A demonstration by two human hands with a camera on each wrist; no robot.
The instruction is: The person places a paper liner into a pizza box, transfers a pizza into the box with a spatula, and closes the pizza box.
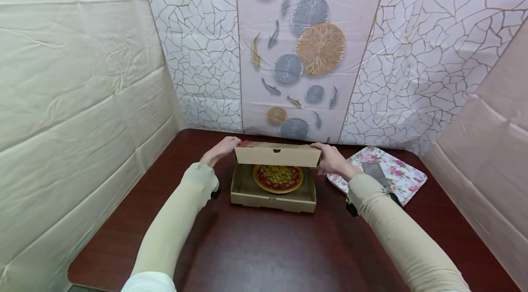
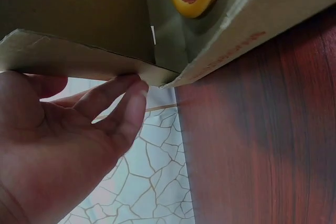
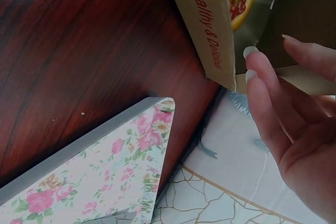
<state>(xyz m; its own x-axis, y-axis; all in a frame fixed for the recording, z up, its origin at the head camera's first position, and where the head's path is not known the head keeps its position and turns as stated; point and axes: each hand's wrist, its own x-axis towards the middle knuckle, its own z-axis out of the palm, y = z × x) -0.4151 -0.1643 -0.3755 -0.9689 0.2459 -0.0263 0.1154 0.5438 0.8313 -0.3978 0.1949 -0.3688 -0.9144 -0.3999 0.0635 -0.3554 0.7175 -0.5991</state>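
A cardboard pizza box (image 1: 264, 201) lies on the table with its lid (image 1: 284, 158) half raised. Inside sits a round pizza (image 1: 278, 178) with a yellow crust and red, green and yellow topping. My left hand (image 1: 222, 149) grips the lid's left side; in the left wrist view the fingers (image 2: 107, 98) press on the lid's side flap (image 2: 68, 56). At the opposite side, my right hand (image 1: 333, 160) pinches the lid, with thumb and fingers spread around its side edge in the right wrist view. Red lettering shows on the box's side wall (image 3: 205, 30).
To the right, a floral-patterned flat board (image 1: 406, 173) with a grey patch lies on the dark red wooden table (image 1: 272, 250), partly behind my right forearm. A patterned cloth wall (image 1: 288, 108) rises behind the table, and beige padded panels (image 1: 103, 113) flank it.
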